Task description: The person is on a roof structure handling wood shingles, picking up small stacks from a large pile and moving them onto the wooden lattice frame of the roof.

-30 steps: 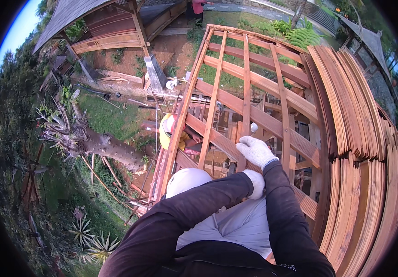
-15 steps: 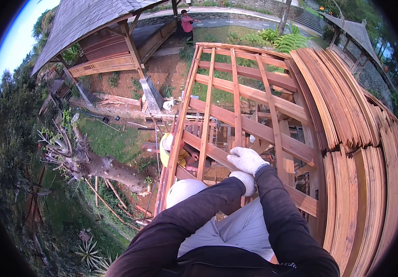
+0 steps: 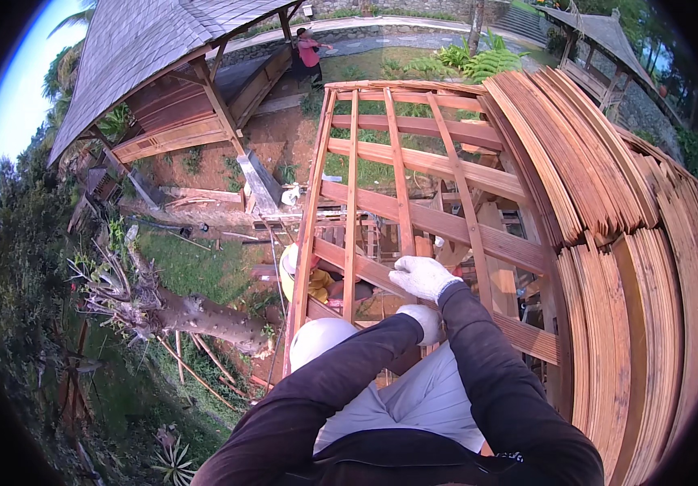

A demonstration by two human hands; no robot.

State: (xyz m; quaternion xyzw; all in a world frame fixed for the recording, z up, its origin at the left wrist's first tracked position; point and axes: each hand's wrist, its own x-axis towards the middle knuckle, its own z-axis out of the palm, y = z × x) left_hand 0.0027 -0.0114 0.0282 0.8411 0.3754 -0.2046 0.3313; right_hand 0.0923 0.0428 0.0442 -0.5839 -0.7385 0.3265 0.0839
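Observation:
Both my hands wear white knitted gloves and are close together above the roof frame of wooden rafters and thin battens. My right hand is curled closed at the lower end of a batten's visible run; what it holds, if anything, is hidden. Just below it, my left hand is close to the right wrist, its fingers out of sight. A pale rounded shape shows beside my left forearm; I cannot tell what it is. My grey-trousered legs are below my arms.
Tall stacks of thin wooden boards line the frame's right side. Below, through the gaps, is a person in yellow with a pale helmet. A cut tree trunk is at left. Another person in pink stands near a shingle-roofed pavilion.
The view has shifted a little, moving the frame and board stacks left in the picture. My right hand has moved slightly left; both hands remain close together.

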